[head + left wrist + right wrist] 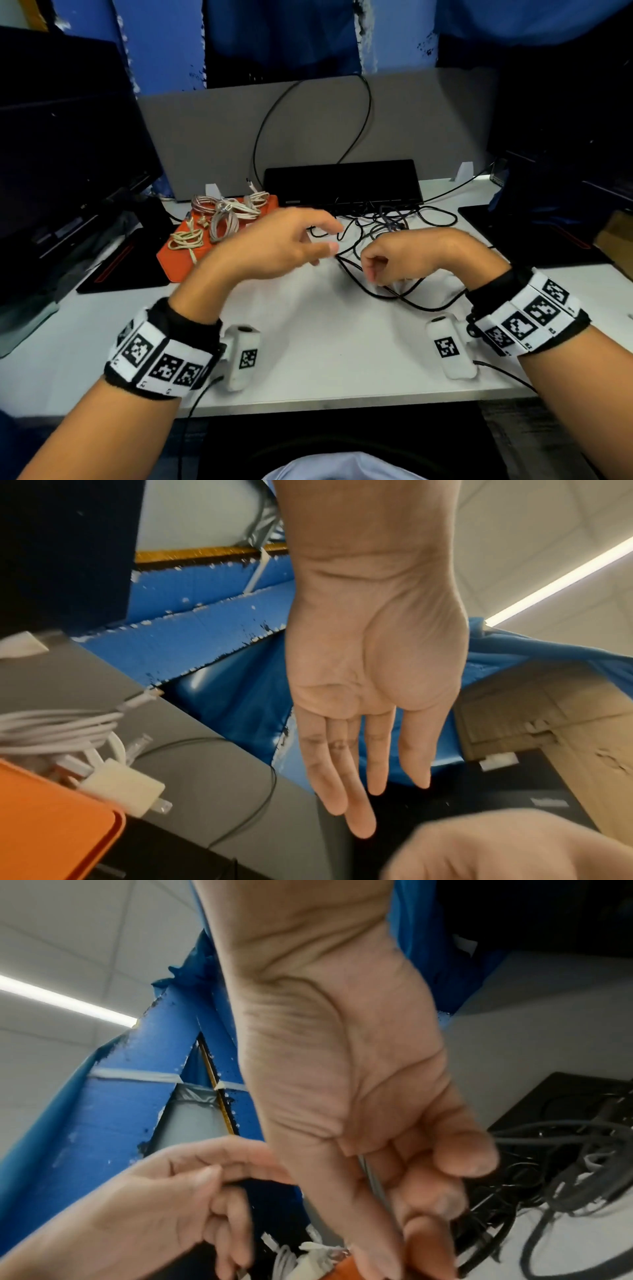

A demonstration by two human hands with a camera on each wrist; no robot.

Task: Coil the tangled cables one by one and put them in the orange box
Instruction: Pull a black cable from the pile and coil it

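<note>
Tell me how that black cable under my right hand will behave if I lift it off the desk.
The black cable lies in loose curves, so it will probably droop and swing, not hold its shape. It runs back into the tangle by the black box, so it will likely drag other loops along. It looks thin, so probably light for the right hand.

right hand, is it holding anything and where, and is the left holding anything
The right hand pinches a black cable along a mid-length run, not at a plug. The left hand holds nothing; its fingers are straight.
</note>
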